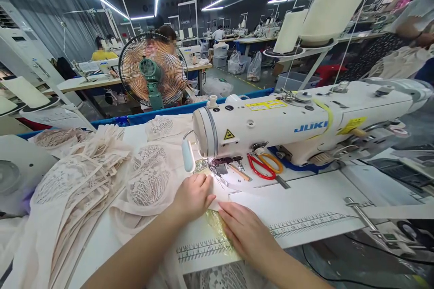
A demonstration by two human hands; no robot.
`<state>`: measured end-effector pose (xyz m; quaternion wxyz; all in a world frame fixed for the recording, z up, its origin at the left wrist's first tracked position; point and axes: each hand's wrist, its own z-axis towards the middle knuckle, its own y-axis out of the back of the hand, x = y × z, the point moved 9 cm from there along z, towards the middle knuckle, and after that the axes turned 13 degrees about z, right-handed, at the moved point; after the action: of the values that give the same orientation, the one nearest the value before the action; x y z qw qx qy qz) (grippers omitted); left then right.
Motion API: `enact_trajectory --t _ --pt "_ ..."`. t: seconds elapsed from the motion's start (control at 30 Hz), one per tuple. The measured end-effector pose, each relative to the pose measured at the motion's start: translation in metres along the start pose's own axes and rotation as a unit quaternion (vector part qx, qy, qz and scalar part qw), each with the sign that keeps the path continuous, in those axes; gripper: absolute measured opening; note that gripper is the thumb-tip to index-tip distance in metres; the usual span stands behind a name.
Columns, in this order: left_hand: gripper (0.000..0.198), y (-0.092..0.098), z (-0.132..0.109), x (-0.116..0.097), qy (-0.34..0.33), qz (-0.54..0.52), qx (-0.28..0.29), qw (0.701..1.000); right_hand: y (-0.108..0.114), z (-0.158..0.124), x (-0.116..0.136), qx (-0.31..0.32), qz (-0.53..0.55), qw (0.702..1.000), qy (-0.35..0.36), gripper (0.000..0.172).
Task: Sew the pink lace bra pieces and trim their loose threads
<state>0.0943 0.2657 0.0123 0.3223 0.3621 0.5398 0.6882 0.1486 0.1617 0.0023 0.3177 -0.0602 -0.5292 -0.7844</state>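
A white JUKI sewing machine (305, 122) stands on the white table (315, 207). Under its needle (214, 168) lies a beige lace bra piece (149, 180). My left hand (194, 195) is curled on the fabric just left of the needle, fingers pressed together on the cloth. Flat on the fabric strip (217, 226) nearer the table's front edge lies my right hand (246, 232), fingers stretched out and together.
A heap of beige lace pieces (77, 189) fills the table's left. Red and orange scissors (264, 165) lie behind the needle. A standing fan (152, 70) is beyond the table. White thread cones (325, 4) stand upper right. Other people sit at far tables.
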Motion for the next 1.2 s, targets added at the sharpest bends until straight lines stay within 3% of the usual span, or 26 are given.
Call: enact_trajectory --t 0.37,0.9,1.2 --pt "0.041 -0.008 0.022 0.003 0.050 0.050 0.036 0.997 -0.004 0.003 -0.010 -0.005 -0.015 1.000 -0.020 0.036" --pt "0.039 -0.009 0.021 0.006 0.038 0.026 0.050 0.998 -0.011 0.005 -0.007 0.040 -0.029 0.998 -0.032 0.039" --pt "0.034 -0.004 0.028 0.012 0.025 0.048 0.037 0.998 -0.016 0.021 -0.011 0.029 0.017 0.997 -0.064 0.039"
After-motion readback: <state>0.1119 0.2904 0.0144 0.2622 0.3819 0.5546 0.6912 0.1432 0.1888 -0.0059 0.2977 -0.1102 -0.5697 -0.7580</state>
